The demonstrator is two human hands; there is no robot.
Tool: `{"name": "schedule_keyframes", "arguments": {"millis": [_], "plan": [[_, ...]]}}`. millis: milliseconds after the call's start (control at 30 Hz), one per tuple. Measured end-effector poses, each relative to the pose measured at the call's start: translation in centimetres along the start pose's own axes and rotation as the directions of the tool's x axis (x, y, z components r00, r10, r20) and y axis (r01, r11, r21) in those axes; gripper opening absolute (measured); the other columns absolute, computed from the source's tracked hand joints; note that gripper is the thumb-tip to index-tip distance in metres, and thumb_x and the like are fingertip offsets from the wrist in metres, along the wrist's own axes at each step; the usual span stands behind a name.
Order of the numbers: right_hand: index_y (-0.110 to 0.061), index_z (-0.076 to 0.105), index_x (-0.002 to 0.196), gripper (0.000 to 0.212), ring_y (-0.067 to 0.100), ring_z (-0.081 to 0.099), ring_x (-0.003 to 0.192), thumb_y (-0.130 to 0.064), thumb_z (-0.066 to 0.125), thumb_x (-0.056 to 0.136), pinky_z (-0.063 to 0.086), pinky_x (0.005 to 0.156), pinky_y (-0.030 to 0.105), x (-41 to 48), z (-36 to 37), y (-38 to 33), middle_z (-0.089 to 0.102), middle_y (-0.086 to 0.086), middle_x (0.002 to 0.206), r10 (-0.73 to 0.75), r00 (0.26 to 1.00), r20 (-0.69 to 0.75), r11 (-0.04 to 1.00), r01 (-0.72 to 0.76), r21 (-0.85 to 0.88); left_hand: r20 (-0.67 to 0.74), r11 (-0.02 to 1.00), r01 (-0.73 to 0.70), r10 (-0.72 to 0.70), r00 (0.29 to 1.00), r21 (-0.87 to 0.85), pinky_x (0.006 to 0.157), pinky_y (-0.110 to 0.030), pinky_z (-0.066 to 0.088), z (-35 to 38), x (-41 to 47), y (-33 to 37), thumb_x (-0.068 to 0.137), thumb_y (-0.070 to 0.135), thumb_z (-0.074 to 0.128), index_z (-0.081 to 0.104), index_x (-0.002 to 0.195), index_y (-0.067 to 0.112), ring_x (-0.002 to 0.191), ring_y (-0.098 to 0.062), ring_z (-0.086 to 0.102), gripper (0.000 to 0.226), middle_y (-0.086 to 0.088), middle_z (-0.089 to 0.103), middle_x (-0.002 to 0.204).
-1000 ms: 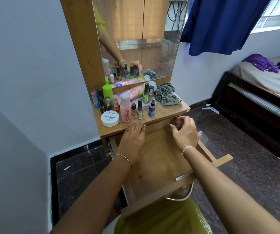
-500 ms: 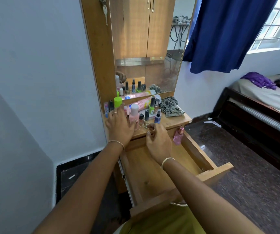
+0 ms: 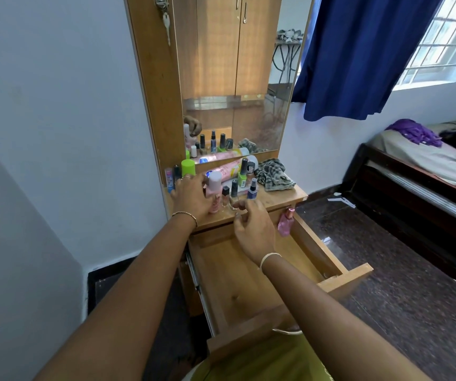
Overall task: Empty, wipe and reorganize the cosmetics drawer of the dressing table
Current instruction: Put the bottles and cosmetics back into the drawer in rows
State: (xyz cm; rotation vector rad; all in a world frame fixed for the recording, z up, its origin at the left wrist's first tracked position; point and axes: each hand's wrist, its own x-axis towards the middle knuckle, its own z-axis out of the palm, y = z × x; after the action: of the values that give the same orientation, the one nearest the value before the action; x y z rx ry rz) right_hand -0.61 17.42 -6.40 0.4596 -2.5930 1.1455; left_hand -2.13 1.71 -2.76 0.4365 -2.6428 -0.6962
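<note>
Head view: the drawer (image 3: 238, 287) is pulled right out, its wooden floor bare apart from one small pink bottle (image 3: 286, 221) standing upright in the far right corner, against the right wall. Up on the bench (image 3: 276, 199), the cosmetics are crowded together: a pink pump bottle (image 3: 214, 188), a blue spray bottle (image 3: 252, 189), dark-capped nail polish bottles (image 3: 234, 189), a green nail polish bottle (image 3: 242, 174), a lime-green cap (image 3: 188, 167), and a long pink can (image 3: 228, 168) lying on its side at the back, along the mirror (image 3: 238, 78). A crumpled checked cloth (image 3: 275, 174) sits to the right of the bottles.

Left hand (image 3: 192, 195) is spread over the left end of the bottles, fingers loosely curled, touching the pink pump bottle; whether it grips anything I cannot tell. Right hand (image 3: 253, 229) hovers over the back of the drawer, fingers apart and slightly bent, fingertips at the bench's front edge by the small bottles, nothing clamped in it.

The pink bottle in the drawer stands just right of the right hand, not touching it. The cloth lies well beyond both hands.
</note>
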Motion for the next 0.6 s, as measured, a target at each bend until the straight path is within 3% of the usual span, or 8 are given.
{"name": "schedule_keyframes", "arguments": {"millis": [200,300,400,500,600], "plan": [[-0.024,0.059,0.111,0.024,0.009,0.057,0.085,-0.022,0.063,0.087,0.053,0.075,0.032,-0.4,-0.6,-0.2,0.055,-0.007,0.105,-0.026,1.000,-0.011,0.996,0.027,0.089,-0.107,0.944,-0.095,0.065,0.992,-0.315,0.079,-0.033,0.049,-0.7,-2.6,-0.7,0.078,0.028,0.076,0.064,0.111,0.011,0.093,-0.017,0.058,0.039,-0.004,0.066,0.103],[-0.027,0.055,0.114,0.043,0.004,0.056,0.090,-0.039,0.074,0.076,0.051,0.072,0.024,-1.1,-1.2,0.1,0.054,-0.012,0.105,-0.083,0.996,0.021,0.985,0.079,0.151,-0.073,0.880,-0.100,0.075,0.995,-0.465,0.074,-0.019,0.046,-1.1,-5.2,0.1,0.079,0.028,0.076,0.064,0.113,0.011,0.088,-0.009,0.057,0.040,0.003,0.065,0.099],[-0.029,0.053,0.114,0.056,0.002,0.057,0.094,-0.041,0.080,0.067,0.050,0.074,0.021,-1.9,-1.7,0.8,0.055,-0.015,0.106,-0.067,0.997,0.044,0.979,0.057,0.195,-0.019,0.837,-0.045,0.041,0.999,-0.545,0.074,-0.014,0.046,-0.2,-7.3,1.1,0.077,0.029,0.077,0.065,0.109,0.017,0.085,-0.003,0.058,0.036,0.009,0.065,0.095],[-0.029,0.056,0.106,0.047,0.000,0.059,0.086,-0.045,0.074,0.066,0.054,0.070,0.025,-2.5,-2.4,2.7,0.060,-0.016,0.098,-0.030,0.999,0.023,0.982,0.025,0.186,0.046,0.793,0.026,0.003,0.999,-0.609,0.066,-0.010,0.047,1.4,-8.6,2.4,0.077,0.023,0.078,0.063,0.103,0.023,0.072,0.003,0.057,0.030,0.013,0.064,0.086],[-0.030,0.059,0.100,0.042,0.000,0.061,0.081,-0.053,0.069,0.066,0.054,0.067,0.025,-3.0,-4.3,4.7,0.064,-0.016,0.090,0.063,0.993,0.096,0.991,-0.073,0.109,0.135,0.741,0.122,-0.043,0.990,-0.660,0.064,-0.006,0.047,3.8,-9.5,3.8,0.078,0.018,0.077,0.068,0.104,0.014,0.073,0.002,0.059,0.028,0.004,0.069,0.089]]}}
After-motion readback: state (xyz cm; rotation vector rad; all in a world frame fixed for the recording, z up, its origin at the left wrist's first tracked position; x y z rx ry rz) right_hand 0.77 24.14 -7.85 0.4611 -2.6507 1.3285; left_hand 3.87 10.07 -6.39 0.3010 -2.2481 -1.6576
